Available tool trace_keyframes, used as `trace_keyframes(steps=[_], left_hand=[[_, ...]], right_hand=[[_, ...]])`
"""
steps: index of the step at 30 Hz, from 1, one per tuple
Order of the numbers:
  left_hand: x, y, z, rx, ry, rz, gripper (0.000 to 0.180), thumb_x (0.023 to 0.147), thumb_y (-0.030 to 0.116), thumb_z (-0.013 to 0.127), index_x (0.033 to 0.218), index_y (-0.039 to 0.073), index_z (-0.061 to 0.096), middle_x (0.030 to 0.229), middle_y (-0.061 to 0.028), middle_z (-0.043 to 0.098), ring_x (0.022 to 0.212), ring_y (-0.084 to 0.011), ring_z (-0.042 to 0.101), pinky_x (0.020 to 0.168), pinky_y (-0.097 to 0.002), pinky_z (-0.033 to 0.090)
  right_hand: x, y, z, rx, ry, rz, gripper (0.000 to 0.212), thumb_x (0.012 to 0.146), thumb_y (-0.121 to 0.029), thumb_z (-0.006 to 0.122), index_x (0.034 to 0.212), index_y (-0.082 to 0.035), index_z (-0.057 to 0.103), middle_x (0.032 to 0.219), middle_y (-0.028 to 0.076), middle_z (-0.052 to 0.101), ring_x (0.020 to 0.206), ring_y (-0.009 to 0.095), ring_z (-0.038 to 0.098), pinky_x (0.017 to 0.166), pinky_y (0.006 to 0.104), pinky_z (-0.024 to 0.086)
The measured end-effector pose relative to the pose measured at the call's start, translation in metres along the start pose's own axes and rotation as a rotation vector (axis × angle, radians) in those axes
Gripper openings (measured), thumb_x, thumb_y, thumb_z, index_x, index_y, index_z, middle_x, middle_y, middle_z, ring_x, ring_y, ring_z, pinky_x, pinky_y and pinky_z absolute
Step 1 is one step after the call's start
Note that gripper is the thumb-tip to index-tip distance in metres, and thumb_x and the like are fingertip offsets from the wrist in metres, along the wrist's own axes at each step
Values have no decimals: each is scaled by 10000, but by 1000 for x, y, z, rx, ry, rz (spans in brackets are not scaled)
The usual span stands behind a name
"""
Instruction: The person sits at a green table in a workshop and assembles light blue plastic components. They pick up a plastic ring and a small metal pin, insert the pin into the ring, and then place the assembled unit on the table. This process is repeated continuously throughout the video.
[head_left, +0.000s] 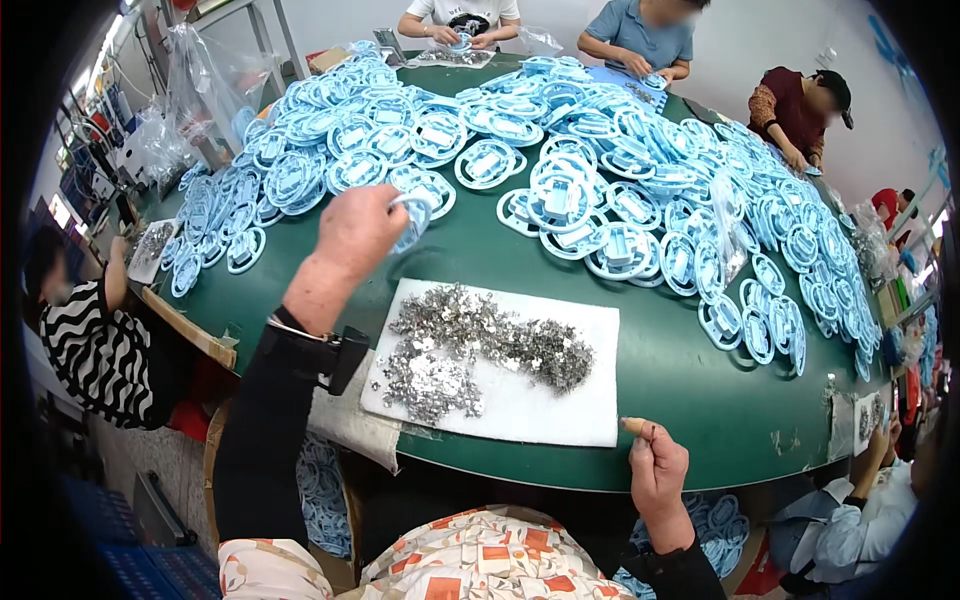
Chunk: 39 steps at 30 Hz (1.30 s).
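Note:
My left hand (357,228) reaches out over the table and is closed on the edge of a light-blue oval plastic ring part (413,224). It holds the part tilted, near the front of a heap of similar blue parts (440,135). Close to the table's front edge is my right hand (660,470), its fingers curled together and a tan cover on one fingertip. Whatever it may hold is too small to make out. Between the hands lies a white foam sheet (540,420) with many small silvery metal pieces (480,345) scattered and piled on it.
The heap spreads across the curved green table (470,250). Several co-workers sit around it, including one in a striped top (100,350) at left. Clear plastic bags (205,85) stand at far left. Boxes of blue parts (325,500) sit below the front edge.

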<state>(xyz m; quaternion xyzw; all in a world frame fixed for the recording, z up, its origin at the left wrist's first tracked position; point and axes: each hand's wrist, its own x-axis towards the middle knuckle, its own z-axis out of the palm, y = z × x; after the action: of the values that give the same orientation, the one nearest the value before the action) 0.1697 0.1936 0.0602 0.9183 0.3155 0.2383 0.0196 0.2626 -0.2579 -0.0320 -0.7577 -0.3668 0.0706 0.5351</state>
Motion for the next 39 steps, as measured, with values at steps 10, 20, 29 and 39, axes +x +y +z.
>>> trace_keyframes(steps=[10,20,29,39], left_hand=[[-102,-1,-96,-1122,-193,-304,283,978,134,552,1170,-33,679,948,-10,709,772,-56,632,703,-207,509],[-224,43,-63,-1611,-632,-546,302,947,3,488,1180,-55,669,1027,-92,726,880,-113,689,801,-268,572],[-257,48,-44,-1609,-735,-608,221,1024,158,592,1109,-19,694,916,-33,725,773,-57,659,709,-222,540],[-243,66,-38,-1760,-714,-593,248,1066,155,558,1234,-17,624,1030,-49,715,895,-61,663,787,-231,556]], right_hand=[[36,-49,9,-81,-139,4,229,906,18,656,1128,8,713,796,66,658,671,95,593,606,251,485],[105,-74,96,-483,-358,-481,159,857,-122,734,1012,-158,730,872,48,649,758,263,684,634,392,551],[129,-74,127,-698,-482,-593,176,841,-119,734,1010,-161,713,921,20,639,906,249,678,712,380,557],[123,-72,103,101,-524,108,154,954,-142,717,1060,-31,730,880,0,680,769,94,568,714,269,471]])
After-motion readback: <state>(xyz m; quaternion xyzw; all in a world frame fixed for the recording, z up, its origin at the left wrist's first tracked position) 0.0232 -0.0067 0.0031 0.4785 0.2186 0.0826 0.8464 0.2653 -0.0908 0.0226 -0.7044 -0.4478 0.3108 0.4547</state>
